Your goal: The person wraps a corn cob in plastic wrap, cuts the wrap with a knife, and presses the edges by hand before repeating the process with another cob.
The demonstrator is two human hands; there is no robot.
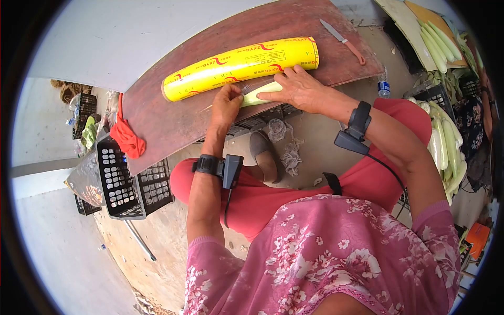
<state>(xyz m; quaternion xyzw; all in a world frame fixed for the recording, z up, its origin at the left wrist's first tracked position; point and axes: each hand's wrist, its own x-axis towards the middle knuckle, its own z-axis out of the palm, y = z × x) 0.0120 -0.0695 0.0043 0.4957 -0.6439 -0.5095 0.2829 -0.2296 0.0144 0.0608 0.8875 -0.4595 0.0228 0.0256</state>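
A pale green vegetable (261,94) lies at the near edge of the red-brown table (152,123), just in front of a long yellow roll (236,68) with red print. My left hand (227,106) is closed at the vegetable's left end, its thumb and fingers pinched together; a bit of clear film seems to show there. Over the right end of the vegetable my right hand (302,90) is bent, thumb on top, gripping it, with fingertips close to the yellow roll.
A knife (344,42) lies at the table's far right. Red cloth (126,136) hangs over the left corner, above black crates (118,178). A water bottle (384,86) and piled long green vegetables (445,147) are on the right; more stalks (438,44) lie on a board. Someone's arm (485,105) shows far right.
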